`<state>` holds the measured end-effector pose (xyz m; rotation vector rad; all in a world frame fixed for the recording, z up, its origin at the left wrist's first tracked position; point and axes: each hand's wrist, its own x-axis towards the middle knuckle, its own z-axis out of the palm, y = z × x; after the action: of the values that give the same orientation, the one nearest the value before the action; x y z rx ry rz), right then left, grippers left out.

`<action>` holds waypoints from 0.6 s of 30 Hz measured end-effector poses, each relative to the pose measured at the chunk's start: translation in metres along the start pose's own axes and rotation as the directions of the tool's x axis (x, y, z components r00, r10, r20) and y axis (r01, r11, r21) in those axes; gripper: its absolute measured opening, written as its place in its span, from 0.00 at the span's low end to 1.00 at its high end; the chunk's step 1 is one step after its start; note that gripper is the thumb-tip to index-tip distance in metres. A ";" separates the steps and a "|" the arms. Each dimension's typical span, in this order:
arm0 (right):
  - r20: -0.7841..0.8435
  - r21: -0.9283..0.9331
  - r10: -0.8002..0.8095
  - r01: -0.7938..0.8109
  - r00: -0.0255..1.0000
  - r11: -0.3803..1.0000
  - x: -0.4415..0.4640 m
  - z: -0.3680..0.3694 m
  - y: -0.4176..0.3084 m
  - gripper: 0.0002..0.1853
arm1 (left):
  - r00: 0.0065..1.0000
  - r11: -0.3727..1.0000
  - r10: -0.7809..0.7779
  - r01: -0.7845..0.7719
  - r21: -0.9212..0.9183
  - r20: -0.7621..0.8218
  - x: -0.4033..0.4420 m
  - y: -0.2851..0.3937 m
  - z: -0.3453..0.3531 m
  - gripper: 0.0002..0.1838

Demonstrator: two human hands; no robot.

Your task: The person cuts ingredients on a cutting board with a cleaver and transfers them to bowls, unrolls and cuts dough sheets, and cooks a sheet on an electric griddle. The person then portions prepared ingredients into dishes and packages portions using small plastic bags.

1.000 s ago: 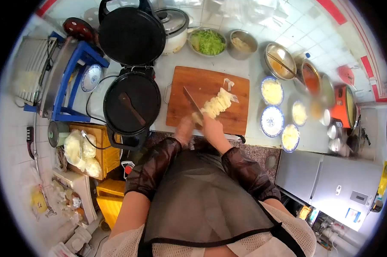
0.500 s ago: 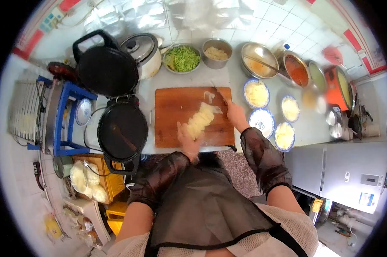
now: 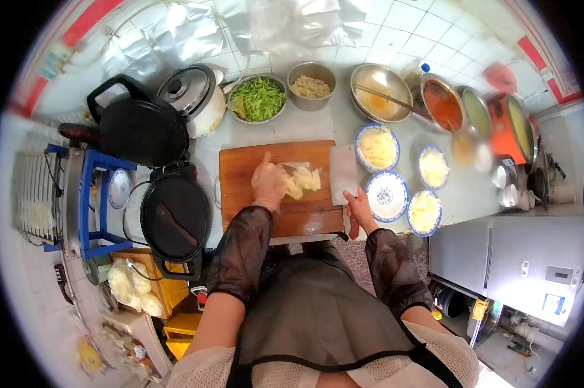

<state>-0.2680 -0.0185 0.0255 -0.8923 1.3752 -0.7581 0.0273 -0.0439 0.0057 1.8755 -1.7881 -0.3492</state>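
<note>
The right hand grips a cleaver near the bottom of its broad blade, with the brown handle pointing toward the person; the blade stands out over the right edge of a wooden cutting board. The left hand is at the left side of the pale slices, which lie in a loose pile on the board; its fingers are partly hidden and slightly blurred, so whether they grip any slices cannot be told. The board lies on a white desk. Just right of the cleaver is a blue-rimmed plate with its floral centre showing, and around it are three patterned dishes of pale food. Behind the board stand a bowl of shredded greens and a metal pot holding pale food. Farther right, chopsticks rest across a metal bowl, near a container of red sauce. To the left is an open electric griddle, with a brown spatula lying on its lower plate.
</note>
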 end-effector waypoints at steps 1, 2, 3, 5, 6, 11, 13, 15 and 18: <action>0.055 -0.067 0.028 -0.024 0.998 0.997 0.007 0.005 0.008 0.15 | 0.998 0.986 -0.063 0.059 -0.157 -0.023 -0.006 0.000 -0.001 0.21; 0.107 -0.135 0.059 -0.045 0.993 0.990 0.017 0.018 0.018 0.16 | 0.991 0.942 -0.127 0.106 -0.319 -0.047 -0.012 0.001 -0.002 0.21; 0.155 -0.101 -0.161 0.178 0.975 0.979 0.031 0.041 0.045 0.17 | 0.979 0.872 -0.189 0.135 -0.470 -0.069 -0.018 0.001 -0.003 0.22; 0.291 -0.137 -0.059 0.102 0.955 0.985 0.015 0.093 0.023 0.19 | 0.969 0.954 -0.109 0.040 -0.296 -0.223 -0.018 0.015 -0.001 0.21; 0.292 -0.157 -0.007 0.055 0.956 0.986 0.004 0.112 0.010 0.20 | 0.960 0.973 -0.075 0.011 -0.231 -0.269 -0.018 0.021 0.000 0.21; 0.192 -0.216 -0.262 0.302 0.946 0.929 -0.014 0.128 0.016 0.22 | 0.936 0.951 -0.182 0.089 -0.297 -0.302 -0.010 0.051 0.011 0.24; 0.092 -0.281 -0.408 0.417 0.908 0.864 -0.032 0.105 0.008 0.22 | 0.950 0.887 -0.132 -0.015 -0.461 -0.284 -0.008 0.090 0.007 0.25; -0.017 -0.421 -0.333 0.295 0.943 0.858 -0.057 0.066 -0.017 0.21 | 0.954 0.798 -0.020 -0.164 -0.579 -0.298 -0.002 0.134 0.014 0.26; -0.123 -0.619 -0.511 0.336 0.851 0.709 -0.072 -0.002 -0.025 0.17 | 0.972 0.701 0.021 -0.180 -0.690 -0.232 -0.003 0.218 0.017 0.26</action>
<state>-0.2734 0.0323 0.0821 -1.6919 1.7247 -0.8547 -0.1667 -0.0426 0.1068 1.1968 -1.3248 -0.6657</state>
